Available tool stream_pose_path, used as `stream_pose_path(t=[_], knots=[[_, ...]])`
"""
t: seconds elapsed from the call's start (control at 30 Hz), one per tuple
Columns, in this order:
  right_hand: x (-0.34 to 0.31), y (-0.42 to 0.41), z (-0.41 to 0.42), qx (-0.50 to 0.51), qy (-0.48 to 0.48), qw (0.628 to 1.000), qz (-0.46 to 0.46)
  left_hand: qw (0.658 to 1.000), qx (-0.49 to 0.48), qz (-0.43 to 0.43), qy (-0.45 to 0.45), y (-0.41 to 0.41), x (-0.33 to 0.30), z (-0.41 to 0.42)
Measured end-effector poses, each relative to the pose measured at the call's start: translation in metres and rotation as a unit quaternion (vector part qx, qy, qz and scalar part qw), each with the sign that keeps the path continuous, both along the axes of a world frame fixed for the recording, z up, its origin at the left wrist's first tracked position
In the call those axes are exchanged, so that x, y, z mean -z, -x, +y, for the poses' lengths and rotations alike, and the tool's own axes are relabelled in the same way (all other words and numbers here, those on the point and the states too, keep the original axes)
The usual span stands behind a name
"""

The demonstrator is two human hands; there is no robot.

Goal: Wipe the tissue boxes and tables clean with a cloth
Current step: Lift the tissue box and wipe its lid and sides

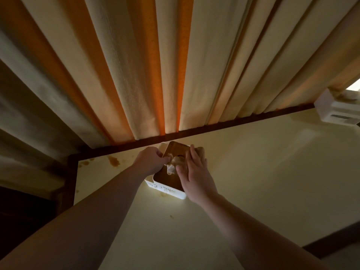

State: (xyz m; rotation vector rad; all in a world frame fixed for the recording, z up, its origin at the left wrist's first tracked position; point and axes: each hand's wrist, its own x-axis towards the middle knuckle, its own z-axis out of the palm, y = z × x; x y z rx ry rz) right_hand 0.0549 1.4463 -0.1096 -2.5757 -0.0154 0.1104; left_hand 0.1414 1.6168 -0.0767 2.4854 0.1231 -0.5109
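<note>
A white tissue box (pixel 167 190) with a brown wooden lid (pixel 176 150) stands on the cream table (pixel 253 172) near its far edge. A crumpled tissue (pixel 171 168) sticks out of the lid's slot. My left hand (pixel 151 159) grips the box's left side, fingers at the tissue. My right hand (pixel 194 172) lies flat on the lid's right part, pressing a beige cloth (pixel 200 151) that shows just beyond its fingers. Most of the cloth is hidden under the hand.
Brown stains (pixel 114 160) mark the table's far left corner, and a small speck (pixel 171 216) lies nearer me. A second white tissue box (pixel 335 112) sits at the far right. Cream and orange curtains (pixel 155 75) hang behind the table's dark wooden edge (pixel 214 129).
</note>
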Motion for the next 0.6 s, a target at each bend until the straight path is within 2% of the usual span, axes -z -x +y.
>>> stream_pose_path(t=[0.1,0.17,0.23,0.37,0.53,0.6], knots=[[0.007,0.022,-0.001,0.025,0.02,0.999,-0.038,0.999,-0.008,-0.032,-0.009,0.005,0.002,0.001],[0.007,0.025,-0.004,0.056,0.04,0.997,-0.037,0.998,-0.017,-0.051,-0.012,0.009,0.002,0.001],[0.009,0.022,-0.005,0.072,0.022,0.997,-0.032,0.998,-0.018,-0.057,-0.01,0.011,0.003,0.001],[0.015,0.022,0.001,0.087,-0.129,0.987,-0.045,0.998,-0.01,-0.052,-0.015,0.011,0.003,0.001],[0.017,0.022,0.008,0.147,-0.311,0.938,-0.049,0.997,-0.014,-0.068,-0.015,0.015,0.003,0.001],[0.019,0.022,0.011,0.158,-0.351,0.921,-0.064,0.997,-0.009,-0.076,-0.013,0.017,0.002,-0.001]])
